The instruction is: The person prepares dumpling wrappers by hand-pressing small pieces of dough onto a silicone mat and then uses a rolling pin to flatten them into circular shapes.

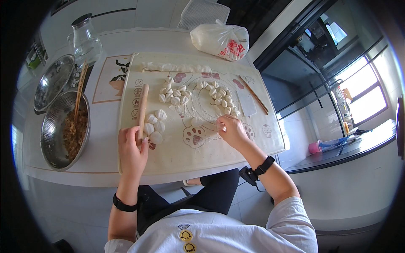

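My left hand (133,148) has its thumb and fingers around the lower end of a wooden rolling pin (143,109), which lies along the left side of a printed dough mat (177,158). Right of the pin are several flattened dough rounds (159,126). My right hand (232,130) is curled low over the mat, with a small piece of pale dough (224,128) at its fingertips. Just beyond it, small dough pieces (218,95) form a curved group; another cluster (175,92) sits left of them. A single flat dough round (196,121) lies between my hands.
A metal bowl of filling (47,142) with chopsticks (81,88), another metal bowl (54,83) and a glass jug (87,44) stand left. A long dough strip (177,67) and a plastic bag (212,39) are at the back. A scraper (246,103) and a thin stick (254,95) lie right.
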Demonstrator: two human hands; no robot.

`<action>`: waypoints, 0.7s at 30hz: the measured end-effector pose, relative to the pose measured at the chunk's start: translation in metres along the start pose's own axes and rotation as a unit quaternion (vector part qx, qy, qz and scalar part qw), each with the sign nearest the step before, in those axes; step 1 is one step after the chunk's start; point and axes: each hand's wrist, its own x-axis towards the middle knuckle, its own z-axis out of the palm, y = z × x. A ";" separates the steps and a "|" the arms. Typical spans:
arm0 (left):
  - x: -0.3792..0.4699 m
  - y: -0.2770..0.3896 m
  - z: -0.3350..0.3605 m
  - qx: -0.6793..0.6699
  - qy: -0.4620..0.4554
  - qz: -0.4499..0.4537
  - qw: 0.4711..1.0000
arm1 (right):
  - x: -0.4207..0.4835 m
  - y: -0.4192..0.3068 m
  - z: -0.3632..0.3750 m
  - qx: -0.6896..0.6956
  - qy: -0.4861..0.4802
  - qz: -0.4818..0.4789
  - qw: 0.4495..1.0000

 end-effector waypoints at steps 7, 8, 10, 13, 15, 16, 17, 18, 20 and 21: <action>0.000 0.002 -0.001 -0.001 -0.002 -0.001 1.000 | -0.008 0.005 -0.001 -0.036 0.044 -0.056 0.997; 0.001 0.004 -0.002 0.002 -0.008 -0.006 1.000 | -0.009 0.006 -0.001 -0.016 0.024 -0.028 0.999; 0.001 0.004 -0.003 0.007 -0.013 -0.012 1.000 | -0.011 0.002 -0.001 -0.019 0.021 -0.028 0.999; 0.001 0.003 -0.003 0.011 -0.016 -0.011 1.000 | -0.016 0.004 0.002 -0.011 0.021 -0.049 0.999; 0.002 0.003 -0.001 -0.001 -0.007 -0.005 1.000 | -0.018 0.003 0.002 0.002 0.022 -0.069 0.997; 0.001 0.002 -0.001 -0.001 -0.007 -0.005 1.000 | -0.019 0.000 0.000 -0.012 0.027 -0.083 0.996; 0.001 0.001 -0.001 0.000 -0.005 -0.002 1.000 | -0.019 -0.003 -0.001 -0.026 0.032 -0.097 0.994; 0.001 0.001 -0.001 0.001 -0.003 0.003 1.000 | -0.018 -0.004 -0.002 -0.027 0.033 -0.096 0.994; 0.002 0.002 -0.001 0.000 -0.001 0.003 1.000 | -0.013 -0.006 -0.003 0.002 -0.001 -0.094 0.996; 0.002 0.002 -0.001 0.000 0.000 0.003 1.000 | -0.010 -0.006 -0.004 0.002 -0.001 -0.093 0.996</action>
